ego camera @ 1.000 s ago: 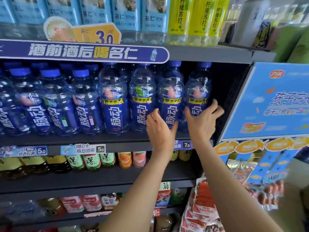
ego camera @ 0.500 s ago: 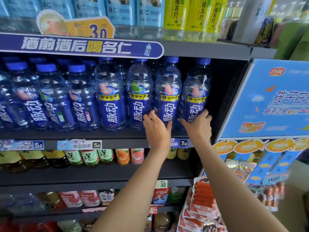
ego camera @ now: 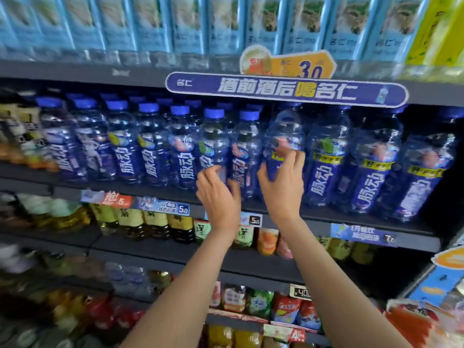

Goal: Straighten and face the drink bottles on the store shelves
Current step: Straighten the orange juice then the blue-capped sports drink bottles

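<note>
Blue-capped clear bottles [ego camera: 153,146] with dark blue labels are lined up on the middle shelf [ego camera: 326,217]. One bottle [ego camera: 285,141] is gripped by the right hand [ego camera: 282,184] — tilted, label partly covered. Left hand [ego camera: 218,194] is held open, fingers curled, beside a neighbouring bottle [ego camera: 244,151].

2 hands [ego camera: 218,197]; ~12 front-row blue bottles [ego camera: 324,169]

"脉动" on bottles [ego camera: 324,169] (shelf tags [ego camera: 182,209] "5.0")

Dark store shelving, brightly lit

Dark metal shelves [ego camera: 251,259] carried price tags [ego camera: 163,208]; a blue banner [ego camera: 286,89] hung along the upper shelf edge.
</note>
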### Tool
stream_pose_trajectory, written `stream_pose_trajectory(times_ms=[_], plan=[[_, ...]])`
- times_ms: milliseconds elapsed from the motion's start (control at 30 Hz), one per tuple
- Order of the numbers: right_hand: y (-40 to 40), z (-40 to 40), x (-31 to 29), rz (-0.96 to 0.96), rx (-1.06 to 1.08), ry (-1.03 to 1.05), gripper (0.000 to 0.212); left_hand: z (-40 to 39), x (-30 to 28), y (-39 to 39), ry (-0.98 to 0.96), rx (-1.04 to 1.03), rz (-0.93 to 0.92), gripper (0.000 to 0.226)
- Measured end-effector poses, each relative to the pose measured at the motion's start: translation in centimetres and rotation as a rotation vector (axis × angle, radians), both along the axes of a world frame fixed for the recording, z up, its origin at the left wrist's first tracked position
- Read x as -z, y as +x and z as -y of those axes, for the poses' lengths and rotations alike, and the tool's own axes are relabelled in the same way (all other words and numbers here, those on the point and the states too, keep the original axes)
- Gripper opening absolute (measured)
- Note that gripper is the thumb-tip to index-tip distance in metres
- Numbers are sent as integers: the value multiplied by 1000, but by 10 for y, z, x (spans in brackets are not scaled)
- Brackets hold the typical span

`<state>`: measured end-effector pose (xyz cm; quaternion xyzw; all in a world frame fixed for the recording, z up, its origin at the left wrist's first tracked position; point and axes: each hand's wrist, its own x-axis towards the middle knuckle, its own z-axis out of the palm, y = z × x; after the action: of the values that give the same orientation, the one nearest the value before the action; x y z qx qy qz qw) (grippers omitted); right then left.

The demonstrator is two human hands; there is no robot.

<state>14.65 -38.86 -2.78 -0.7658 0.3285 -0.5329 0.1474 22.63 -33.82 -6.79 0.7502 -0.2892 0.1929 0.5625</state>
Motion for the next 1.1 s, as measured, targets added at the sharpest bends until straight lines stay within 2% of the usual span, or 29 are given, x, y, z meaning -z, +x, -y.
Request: stream_pose_trajectory(times_ms=[100,167,300,400,467,633,733,967,1100], plan=[[55,-31,12,-136,-96,92,29,-39,4,60,51,-31,-78,35],[89,-49,14,-232,-81,180,31,-59,3,96,89,-6,-100,39],[144,-71,11,-330,37,271,51,-82,-8,149,171,24,-70,44],[170,-78,5,-416,133,311,72,-89,-14,172,173,40,-138,50],[182,-82,-1,-457,232,315,74,-88,-13,181,253,74,-179,54],[196,-81,-10,-482,360,356,62,-77,-11,186,398,119,-205,60],[200,-81,-3,-513,371,352,65,-72,-11,190,432,75,-174,55],[201,-77,8,-408,386,357,66,-70,-9,201,411,85,-195,59],[201,-79,7,-409,376,373,63,-72,-7,204,410,106,-191,62]])
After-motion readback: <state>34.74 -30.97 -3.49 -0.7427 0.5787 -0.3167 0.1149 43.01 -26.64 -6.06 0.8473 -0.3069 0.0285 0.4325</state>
